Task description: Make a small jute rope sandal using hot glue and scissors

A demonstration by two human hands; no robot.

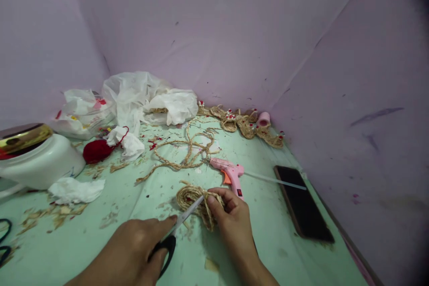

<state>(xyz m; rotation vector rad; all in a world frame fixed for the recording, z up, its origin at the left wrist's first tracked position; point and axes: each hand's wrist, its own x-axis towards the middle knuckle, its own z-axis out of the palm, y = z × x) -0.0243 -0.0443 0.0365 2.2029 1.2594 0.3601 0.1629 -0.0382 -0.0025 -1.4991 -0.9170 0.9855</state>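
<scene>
Straw-coloured braid, wound into a coil (191, 194), is pinched in my right hand (233, 214) over the pale green surface (268, 237), well in from its right edge. My left hand (139, 241) grips black-handled scissors (183, 219); whether their tip touches the coil, I can't quite tell. A phone (303, 205) lies near that edge, a pink glue gun (231, 172) beyond the coil.

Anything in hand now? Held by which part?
Left hand: scissors, by the black handles. Right hand: tan braided coil, pinched at its end on the picture's right.
</scene>
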